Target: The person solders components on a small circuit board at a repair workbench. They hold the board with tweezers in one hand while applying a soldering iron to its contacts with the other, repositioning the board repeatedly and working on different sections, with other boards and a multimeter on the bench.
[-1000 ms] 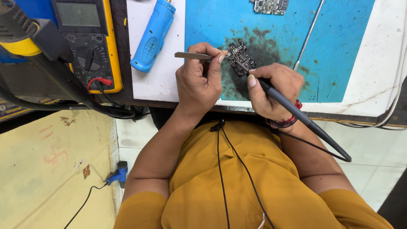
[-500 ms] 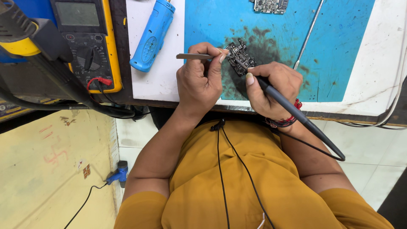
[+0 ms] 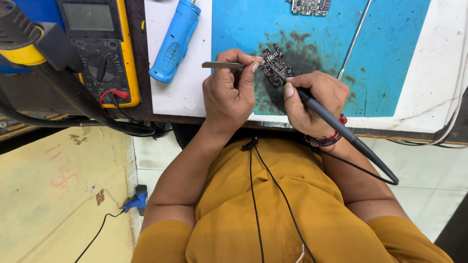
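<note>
The left hand point(image 3: 229, 95) is pinching metal tweezers point(image 3: 225, 65) closed-fingered against the small circuit board point(image 3: 276, 65) lying on the blue mat point(image 3: 390, 58). The right hand point(image 3: 314, 102) is gripping a soldering iron point(image 3: 341, 129), whose handle has swung slightly while its tip stays on the board, suggesting work there continues.

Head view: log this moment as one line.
left hand: holds tweezers | right hand: holds soldering iron, tip on circuit board | surface: blue mat | nearby: multimeter, blue tool

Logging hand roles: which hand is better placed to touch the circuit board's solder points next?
Probably the right hand: its soldering iron tip already rests on the circuit board. The left hand holds tweezers.
</note>
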